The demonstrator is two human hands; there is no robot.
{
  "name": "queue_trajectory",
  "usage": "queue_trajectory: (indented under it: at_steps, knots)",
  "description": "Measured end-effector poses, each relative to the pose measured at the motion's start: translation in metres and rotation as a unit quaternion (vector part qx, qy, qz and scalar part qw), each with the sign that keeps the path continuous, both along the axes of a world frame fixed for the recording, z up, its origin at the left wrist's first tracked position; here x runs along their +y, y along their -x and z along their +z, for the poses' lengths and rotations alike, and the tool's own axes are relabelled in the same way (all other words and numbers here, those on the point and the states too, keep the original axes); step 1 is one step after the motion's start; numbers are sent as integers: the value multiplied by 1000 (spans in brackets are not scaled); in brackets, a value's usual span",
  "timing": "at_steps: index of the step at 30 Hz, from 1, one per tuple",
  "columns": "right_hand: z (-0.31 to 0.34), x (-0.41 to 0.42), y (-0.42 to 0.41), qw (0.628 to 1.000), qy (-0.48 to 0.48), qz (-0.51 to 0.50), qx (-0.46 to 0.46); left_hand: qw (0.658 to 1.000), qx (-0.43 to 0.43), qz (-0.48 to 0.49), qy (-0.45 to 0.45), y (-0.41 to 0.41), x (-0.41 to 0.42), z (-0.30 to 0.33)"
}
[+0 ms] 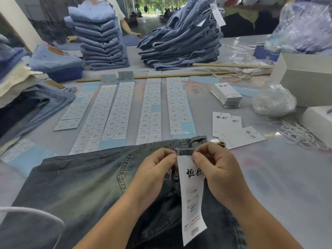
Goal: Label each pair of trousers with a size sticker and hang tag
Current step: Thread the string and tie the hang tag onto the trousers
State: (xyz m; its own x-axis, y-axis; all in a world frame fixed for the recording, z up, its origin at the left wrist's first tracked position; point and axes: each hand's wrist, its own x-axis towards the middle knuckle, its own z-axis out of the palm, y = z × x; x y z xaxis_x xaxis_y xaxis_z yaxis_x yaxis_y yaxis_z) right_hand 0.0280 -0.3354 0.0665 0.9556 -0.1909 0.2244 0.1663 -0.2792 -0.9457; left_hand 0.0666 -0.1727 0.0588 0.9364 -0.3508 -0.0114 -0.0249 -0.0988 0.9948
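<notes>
The trousers point(86, 180) lie flat on the worktop point(280, 177), waistband away from the person, back pocket up. Both hands meet at the belt loop point(185, 150) on the waistband. The left hand point(154, 169) has its fingers curled, fingertips pinched at the loop's left side. The right hand point(213, 166) is also curled, thumb and forefinger pinching the top edge of the hang tag point(193, 198), just below the loop. Whether a string is between the fingers cannot be told.

The tag's long axis runs from the loop toward the person, nearly at right angles to the waistband; its free end hangs over the denim. The coming move seems to turn on this: the tag's top end sits directly under the loop, between the two thumbs, so both hands are equally near and the fastening would go straight through the loop.

The denim is stiff, washed blue with a yellowish fade and thick seams. The tag is a smooth white card, long and narrow, with black brush characters and small print. Beyond the waistband lie sticker sheets point(152, 108), glossy strips of small white rectangles on pale blue backing. To the right of the loop lie loose tags point(231, 130) and thin white strings point(298, 133).
</notes>
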Motion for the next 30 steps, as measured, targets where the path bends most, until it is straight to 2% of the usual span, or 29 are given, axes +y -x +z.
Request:
queue_trajectory:
  at_steps: [2, 6, 8, 11, 18, 22, 30]
  knots:
    - [1, 2, -2, 1000, 21, -2, 4, 1000, 7, -1, -17, -1, 5, 0]
    - [3, 8, -5, 997, 70, -17, -14, 994, -1, 79, -71, -7, 7, 1]
    - [6, 10, -6, 996, 75, -23, -30, 993, -10, 89, -82, -8, 7, 1]
    - [8, 12, -6, 996, 78, -18, -49, 997, 28, 59, -34, -5, 5, 4]
    - [4, 10, -9, 986, 149, -32, -68, 991, 118, 35, 55, -10, 8, 7]
    - [0, 14, -10, 983, 159, -45, -81, 994, 99, -2, 41, -8, 11, 10]
    - [1, 21, -9, 968, 190, -81, -146, 992, 111, 42, 48, -10, 7, 4]
